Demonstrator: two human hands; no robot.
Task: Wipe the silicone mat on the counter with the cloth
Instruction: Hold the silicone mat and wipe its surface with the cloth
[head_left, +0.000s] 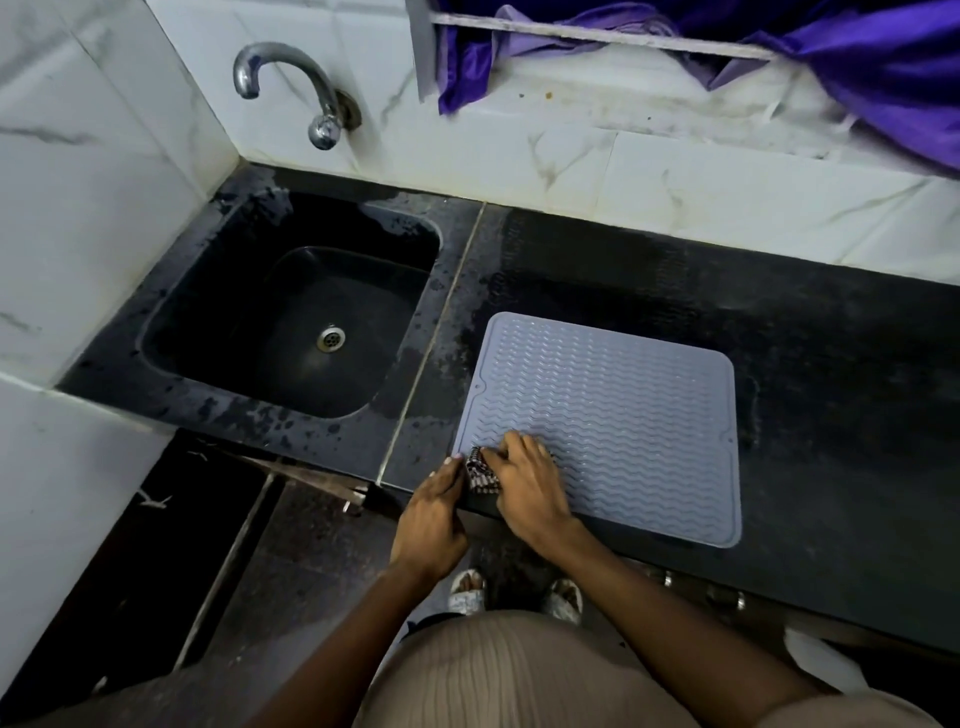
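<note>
We pinch the patterned cloth with our right hand at lower centre | our left hand grips its left edge | cloth sits on grey silicone mat near corner, black counter | sink, tap upper left

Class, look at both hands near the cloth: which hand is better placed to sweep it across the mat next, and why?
The right hand. It already rests on the cloth at the near left corner of the mat, with the unwiped mat stretching out to its right. The left hand sits at the counter edge, only touching the cloth's side.
</note>
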